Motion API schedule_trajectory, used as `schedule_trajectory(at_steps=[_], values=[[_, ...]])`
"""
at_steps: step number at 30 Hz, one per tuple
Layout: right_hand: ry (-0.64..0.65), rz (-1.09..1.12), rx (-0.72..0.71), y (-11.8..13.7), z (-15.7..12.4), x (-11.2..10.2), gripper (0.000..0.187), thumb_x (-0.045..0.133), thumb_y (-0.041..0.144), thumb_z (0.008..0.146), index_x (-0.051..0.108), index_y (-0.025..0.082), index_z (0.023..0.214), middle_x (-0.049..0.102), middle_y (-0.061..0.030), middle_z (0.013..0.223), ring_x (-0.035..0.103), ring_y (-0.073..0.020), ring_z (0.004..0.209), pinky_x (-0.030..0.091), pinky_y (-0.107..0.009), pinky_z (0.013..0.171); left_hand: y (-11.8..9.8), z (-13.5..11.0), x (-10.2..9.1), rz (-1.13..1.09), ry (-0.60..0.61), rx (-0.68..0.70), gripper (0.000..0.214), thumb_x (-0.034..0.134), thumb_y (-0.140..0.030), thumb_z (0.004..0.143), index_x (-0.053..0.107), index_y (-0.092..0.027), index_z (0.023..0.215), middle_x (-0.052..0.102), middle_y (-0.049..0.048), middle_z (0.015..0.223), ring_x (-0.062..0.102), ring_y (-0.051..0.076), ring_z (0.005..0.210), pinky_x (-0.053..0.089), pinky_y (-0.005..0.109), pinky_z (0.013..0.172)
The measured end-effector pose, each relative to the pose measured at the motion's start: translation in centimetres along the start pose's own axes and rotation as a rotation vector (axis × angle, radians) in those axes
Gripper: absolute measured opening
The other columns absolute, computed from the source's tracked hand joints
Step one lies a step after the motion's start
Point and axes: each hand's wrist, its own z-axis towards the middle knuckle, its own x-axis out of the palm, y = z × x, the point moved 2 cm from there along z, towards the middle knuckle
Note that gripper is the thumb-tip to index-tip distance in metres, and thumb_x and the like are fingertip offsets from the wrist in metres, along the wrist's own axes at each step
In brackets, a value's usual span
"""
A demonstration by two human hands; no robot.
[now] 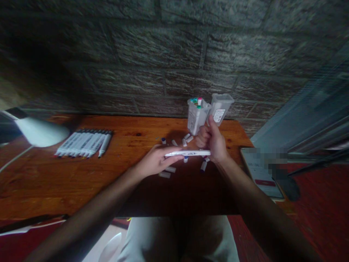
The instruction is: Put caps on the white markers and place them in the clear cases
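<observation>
A white marker pen (188,153) lies level across the middle, pinched at its left end by the thumb and fingers of my left hand (156,159). Its other end meets the heel of my right hand (214,142), whose fingers are curled in with the thumb raised. Whether those curled fingers hold anything is hidden. Around and below the pen lie several loose caps, some white (165,175), some with dark blue ends (203,166). Just behind my right hand stands a clear plastic box (195,120) with several colour-tipped pieces inside.
A second clear box (222,109) with a label stands by the brick wall. On the left, a row of several markers (84,142) lies beside a white lamp (40,131). A tablet-like device (260,173) rests at the wooden table's (131,127) right edge.
</observation>
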Motion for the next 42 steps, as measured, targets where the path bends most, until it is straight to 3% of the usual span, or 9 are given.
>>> schedule_trajectory(at_steps=[12, 18, 21, 24, 30, 35, 42], values=[[0.069, 0.023, 0.009, -0.2, 0.0, 0.4, 0.065, 0.06, 0.069, 0.082, 0.026, 0.024, 0.05, 0.015, 0.0088, 0.046, 0.012, -0.0073, 0.038, 0.009, -0.028, 0.039, -0.3, 0.3, -0.7, 0.093, 0.052, 0.089, 0.026, 0.065, -0.028, 0.091, 0.072, -0.015, 0.113, 0.078, 0.0046, 0.09, 0.069, 0.011, 0.069, 0.051, 0.018, 0.065], [-0.121, -0.042, -0.134, 1.1, 0.5, -0.6, 0.063, 0.057, 0.073, 0.082, 0.031, 0.023, 0.053, 0.023, 0.0076, 0.048, 0.021, -0.008, 0.04, 0.016, -0.027, 0.039, -0.4, 0.9, -1.4, 0.143, -0.036, 0.129, 0.025, 0.065, -0.033, 0.091, 0.072, -0.015, 0.107, 0.077, 0.0057, 0.091, 0.07, 0.013, 0.072, 0.052, 0.019, 0.066], [-0.189, -0.166, -0.081, 1.2, 0.7, -1.5, 0.061, 0.051, 0.079, 0.081, 0.046, 0.022, 0.058, 0.043, 0.0039, 0.051, 0.035, -0.0085, 0.043, 0.023, -0.026, 0.04, 0.0, 1.0, -2.2, 0.187, -0.109, 0.144, 0.027, 0.064, -0.036, 0.092, 0.072, -0.013, 0.103, 0.077, 0.007, 0.09, 0.07, 0.013, 0.072, 0.052, 0.019, 0.065], [-0.136, -0.387, 0.028, 0.9, 0.5, -2.1, 0.062, 0.047, 0.081, 0.081, 0.061, 0.021, 0.069, 0.056, 0.0005, 0.056, 0.043, -0.0096, 0.044, 0.028, -0.026, 0.04, 0.6, 0.8, -2.6, 0.221, -0.135, 0.121, 0.026, 0.063, -0.034, 0.093, 0.072, -0.012, 0.102, 0.077, 0.0065, 0.088, 0.07, 0.012, 0.069, 0.051, 0.019, 0.064], [-0.007, -0.716, 0.115, 0.7, -0.3, -2.4, 0.067, 0.049, 0.079, 0.082, 0.06, 0.018, 0.058, 0.052, 0.0015, 0.045, 0.041, -0.0075, 0.036, 0.028, -0.024, 0.039, 1.0, 0.8, -2.9, 0.271, -0.149, 0.118, 0.026, 0.064, -0.034, 0.092, 0.071, -0.013, 0.105, 0.077, 0.007, 0.091, 0.071, 0.013, 0.072, 0.052, 0.02, 0.063], [0.043, -0.688, 0.114, 0.7, -0.3, -2.2, 0.062, 0.056, 0.076, 0.08, 0.061, 0.018, 0.059, 0.051, 0.0031, 0.046, 0.04, -0.0062, 0.037, 0.028, -0.023, 0.039, 1.1, 0.8, -3.2, 0.279, -0.153, 0.124, 0.025, 0.064, -0.033, 0.092, 0.071, -0.013, 0.106, 0.077, 0.0071, 0.092, 0.07, 0.013, 0.071, 0.052, 0.02, 0.064], [0.053, -0.621, -0.045, 1.6, -0.1, -2.7, 0.046, 0.066, 0.06, 0.083, 0.065, 0.018, 0.063, 0.058, 0.0017, 0.057, 0.046, -0.0065, 0.047, 0.035, -0.021, 0.043, 1.3, 0.8, -3.7, 0.283, -0.126, 0.062, 0.024, 0.061, -0.034, 0.093, 0.072, -0.014, 0.102, 0.077, 0.0065, 0.091, 0.071, 0.014, 0.073, 0.053, 0.021, 0.067]])
